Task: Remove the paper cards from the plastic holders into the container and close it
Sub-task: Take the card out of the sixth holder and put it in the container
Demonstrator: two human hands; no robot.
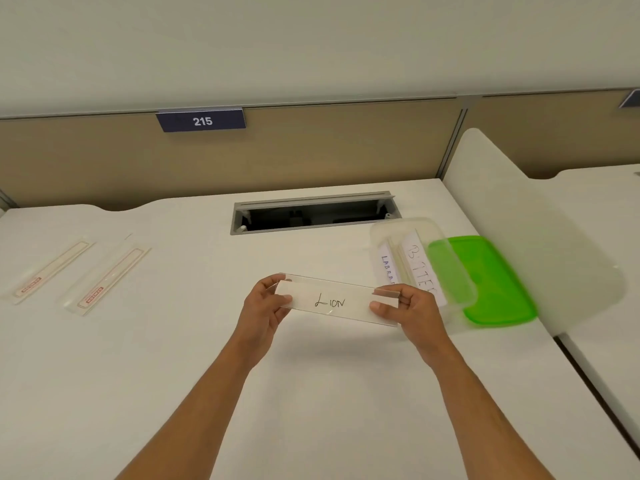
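Holder (337, 299) — pinched between left hand (265, 306) and right hand (408, 311)

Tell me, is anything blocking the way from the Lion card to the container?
Only its own plastic holder, gripped at both ends by the left hand and right hand. The Lion card sits inside. The container is open, the green lid beside it.

Your two bare forearms rise from the bottom of the frame toward its centre. Your left hand (265, 304) and right hand (407, 311) face each other, fingers curled, thumbs on the near side, each pinching.
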